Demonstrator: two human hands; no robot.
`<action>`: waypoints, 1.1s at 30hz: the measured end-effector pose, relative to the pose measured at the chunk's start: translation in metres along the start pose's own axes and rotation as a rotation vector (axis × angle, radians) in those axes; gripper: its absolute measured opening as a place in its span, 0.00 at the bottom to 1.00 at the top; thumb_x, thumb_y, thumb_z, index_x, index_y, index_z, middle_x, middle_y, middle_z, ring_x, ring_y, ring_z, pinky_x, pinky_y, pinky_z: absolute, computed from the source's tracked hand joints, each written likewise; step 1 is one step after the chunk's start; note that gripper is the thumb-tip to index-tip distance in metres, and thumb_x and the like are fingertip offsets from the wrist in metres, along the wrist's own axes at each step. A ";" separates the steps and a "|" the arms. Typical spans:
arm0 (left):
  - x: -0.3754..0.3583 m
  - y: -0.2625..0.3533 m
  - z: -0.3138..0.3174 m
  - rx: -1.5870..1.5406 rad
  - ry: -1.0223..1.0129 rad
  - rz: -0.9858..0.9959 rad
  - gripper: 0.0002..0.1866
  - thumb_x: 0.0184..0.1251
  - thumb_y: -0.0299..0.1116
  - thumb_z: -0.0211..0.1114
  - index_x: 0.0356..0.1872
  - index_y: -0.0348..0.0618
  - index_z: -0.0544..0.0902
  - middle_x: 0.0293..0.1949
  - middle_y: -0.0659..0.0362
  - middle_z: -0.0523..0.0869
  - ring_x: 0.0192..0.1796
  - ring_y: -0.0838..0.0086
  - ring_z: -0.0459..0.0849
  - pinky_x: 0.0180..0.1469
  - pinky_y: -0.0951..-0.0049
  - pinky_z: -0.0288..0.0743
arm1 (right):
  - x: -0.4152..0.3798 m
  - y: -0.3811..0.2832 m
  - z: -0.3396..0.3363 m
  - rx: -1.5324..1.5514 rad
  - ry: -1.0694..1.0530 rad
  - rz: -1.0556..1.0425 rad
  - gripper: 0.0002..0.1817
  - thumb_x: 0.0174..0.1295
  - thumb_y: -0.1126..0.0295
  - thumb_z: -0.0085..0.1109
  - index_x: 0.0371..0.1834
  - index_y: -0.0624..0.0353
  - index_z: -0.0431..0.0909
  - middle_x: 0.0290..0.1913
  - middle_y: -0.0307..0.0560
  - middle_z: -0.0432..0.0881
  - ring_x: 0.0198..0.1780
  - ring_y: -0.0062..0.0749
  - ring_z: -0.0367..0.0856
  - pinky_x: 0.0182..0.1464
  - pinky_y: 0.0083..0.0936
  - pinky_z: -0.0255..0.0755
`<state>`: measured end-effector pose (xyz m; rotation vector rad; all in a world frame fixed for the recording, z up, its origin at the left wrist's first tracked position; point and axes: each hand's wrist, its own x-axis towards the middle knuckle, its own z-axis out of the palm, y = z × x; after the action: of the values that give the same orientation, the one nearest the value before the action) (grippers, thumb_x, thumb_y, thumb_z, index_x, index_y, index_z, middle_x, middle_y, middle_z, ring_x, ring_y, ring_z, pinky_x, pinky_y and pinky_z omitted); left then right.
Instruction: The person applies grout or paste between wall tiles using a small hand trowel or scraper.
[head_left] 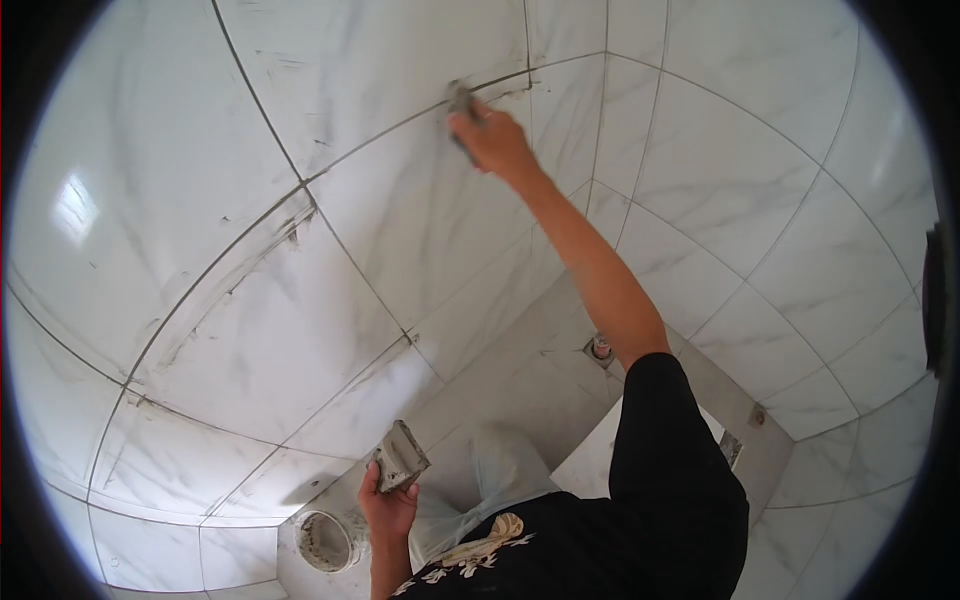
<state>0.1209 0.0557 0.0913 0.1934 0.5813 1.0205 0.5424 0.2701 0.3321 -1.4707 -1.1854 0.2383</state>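
Note:
My right hand (pixel 492 140) reaches up the wall with its fingers closed round a small grey scraper (pixel 460 97), partly blurred and partly covered by the hand. The scraper's end touches a dark grout line (pixel 385 130) between white marbled tiles (pixel 420 210). Lower down, my left hand (pixel 388 508) grips a wide grey putty knife (pixel 399 458) smeared with grout, which is held away from the wall. Its handle is hidden in the hand. Dark smears (pixel 292 228) run beside several joints.
On the floor near my left hand stands a white bucket (pixel 326 541) coated inside with grey residue. A round fitting (pixel 600 347) sits in a square opening beyond my right arm. Tiled wall (pixel 745 200) turns a corner on the right, where a dark object (pixel 935 300) shows at the edge.

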 end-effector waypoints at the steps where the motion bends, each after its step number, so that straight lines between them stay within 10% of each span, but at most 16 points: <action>1: 0.002 -0.002 0.000 0.022 0.004 -0.019 0.21 0.78 0.44 0.50 0.61 0.42 0.77 0.51 0.53 0.88 0.44 0.59 0.91 0.33 0.62 0.89 | -0.010 0.002 0.004 -0.062 -0.075 -0.012 0.39 0.60 0.43 0.61 0.72 0.54 0.72 0.24 0.43 0.78 0.24 0.28 0.80 0.37 0.27 0.78; 8: 0.003 0.007 -0.002 0.076 -0.036 0.015 0.20 0.78 0.46 0.52 0.60 0.45 0.78 0.50 0.55 0.88 0.45 0.62 0.91 0.33 0.64 0.90 | -0.016 0.014 -0.010 -0.225 0.075 -0.284 0.43 0.62 0.46 0.62 0.77 0.53 0.60 0.61 0.66 0.66 0.50 0.55 0.82 0.52 0.41 0.78; 17: -0.008 0.009 -0.012 0.039 0.031 0.023 0.20 0.78 0.45 0.52 0.59 0.43 0.78 0.50 0.55 0.89 0.44 0.62 0.91 0.31 0.64 0.88 | 0.022 0.085 -0.031 -0.252 0.064 -0.071 0.43 0.59 0.41 0.61 0.74 0.54 0.66 0.50 0.64 0.78 0.43 0.57 0.84 0.52 0.42 0.77; 19: -0.010 0.011 -0.012 0.050 0.023 0.029 0.20 0.78 0.45 0.52 0.60 0.43 0.78 0.50 0.55 0.88 0.44 0.62 0.91 0.32 0.64 0.88 | 0.033 0.047 -0.050 0.093 0.183 0.130 0.40 0.59 0.45 0.62 0.71 0.59 0.71 0.26 0.41 0.79 0.24 0.26 0.81 0.26 0.22 0.75; 25: -0.022 0.019 -0.015 0.031 0.022 0.089 0.20 0.78 0.44 0.52 0.60 0.44 0.78 0.51 0.54 0.88 0.46 0.60 0.90 0.32 0.65 0.89 | 0.008 -0.009 0.012 0.117 0.050 0.071 0.37 0.61 0.43 0.61 0.63 0.65 0.76 0.29 0.53 0.86 0.25 0.38 0.85 0.32 0.29 0.80; 27: -0.020 0.018 -0.018 0.031 0.038 0.068 0.20 0.78 0.44 0.52 0.60 0.44 0.78 0.52 0.53 0.87 0.47 0.60 0.90 0.31 0.66 0.89 | -0.031 -0.014 0.047 -0.021 -0.008 -0.176 0.38 0.61 0.44 0.59 0.67 0.62 0.73 0.46 0.72 0.83 0.55 0.64 0.81 0.59 0.46 0.75; 29: -0.013 0.017 -0.016 0.064 0.025 0.018 0.20 0.78 0.44 0.52 0.60 0.44 0.78 0.52 0.53 0.87 0.47 0.60 0.90 0.31 0.66 0.89 | -0.070 -0.037 0.049 -0.164 -0.241 -0.137 0.42 0.61 0.43 0.61 0.71 0.63 0.70 0.54 0.71 0.80 0.58 0.54 0.81 0.62 0.39 0.72; 33: -0.017 0.020 -0.008 0.057 -0.036 0.059 0.20 0.78 0.44 0.51 0.60 0.44 0.79 0.52 0.54 0.88 0.48 0.60 0.90 0.32 0.66 0.89 | -0.067 -0.033 0.030 -0.267 -0.007 -0.169 0.43 0.63 0.46 0.62 0.77 0.55 0.60 0.58 0.65 0.68 0.53 0.56 0.78 0.58 0.41 0.75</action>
<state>0.0946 0.0509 0.0994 0.2799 0.5748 1.0559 0.4728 0.2323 0.3196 -1.5878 -1.3794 -0.0321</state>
